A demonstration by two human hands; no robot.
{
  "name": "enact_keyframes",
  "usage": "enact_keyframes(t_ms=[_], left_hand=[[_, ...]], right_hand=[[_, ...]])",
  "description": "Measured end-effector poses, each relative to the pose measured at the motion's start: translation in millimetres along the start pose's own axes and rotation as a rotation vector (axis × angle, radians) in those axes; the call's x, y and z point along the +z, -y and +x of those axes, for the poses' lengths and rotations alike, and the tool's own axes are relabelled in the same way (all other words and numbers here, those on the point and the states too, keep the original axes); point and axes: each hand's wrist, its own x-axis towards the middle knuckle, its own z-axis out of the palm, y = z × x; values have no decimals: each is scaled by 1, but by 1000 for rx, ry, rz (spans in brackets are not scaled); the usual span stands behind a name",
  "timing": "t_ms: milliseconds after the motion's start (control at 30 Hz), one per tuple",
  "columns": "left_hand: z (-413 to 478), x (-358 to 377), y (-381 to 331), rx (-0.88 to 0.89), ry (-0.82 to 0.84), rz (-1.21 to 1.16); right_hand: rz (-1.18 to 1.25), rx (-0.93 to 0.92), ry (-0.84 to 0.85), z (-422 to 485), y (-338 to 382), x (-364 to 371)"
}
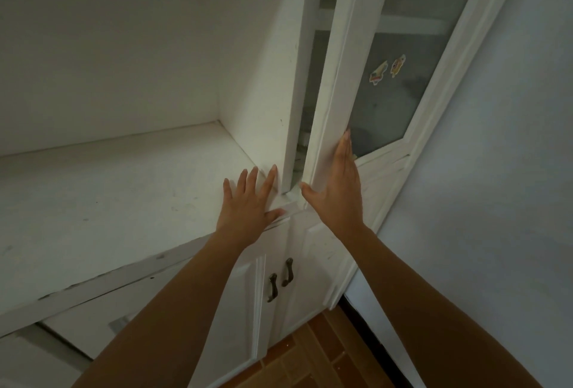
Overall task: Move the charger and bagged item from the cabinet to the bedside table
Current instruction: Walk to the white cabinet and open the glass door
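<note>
A tall white cabinet stands ahead, and its glass-paned door [333,77] is swung slightly ajar. My right hand [336,189] lies flat on the door's lower frame with fingers together, holding nothing. My left hand [248,201] rests spread on the corner of the white counter [108,195], beside the cabinet's side panel [263,77]. Through the narrow gap [302,146] I make out dim, unclear shapes on a shelf. Neither the charger nor the bagged item can be picked out.
Two stickers [387,70] sit on the frosted glass. Below are lower cabinet doors with two dark handles [280,279]. A pale wall [496,201] rises on the right, and brown tiled floor [316,356] shows at the bottom.
</note>
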Motion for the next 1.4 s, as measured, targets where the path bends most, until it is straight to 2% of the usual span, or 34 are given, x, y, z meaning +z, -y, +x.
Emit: enact_keyframes(t_ms=[700,933,1100,1400], left_hand=[[-5,-9,-8,1,-95,-129],[-6,-18,-30,-31,-301,-185],[5,-23,-61,75,-306,-200],[39,-24,-126,352,-174,-243]], right_hand=[[15,-42,50,-39,-39,-64],[15,-91,86,-52,-53,-88],[-4,-96,115,-60,-69,-110],[18,-69,177,-77,-100,-143]])
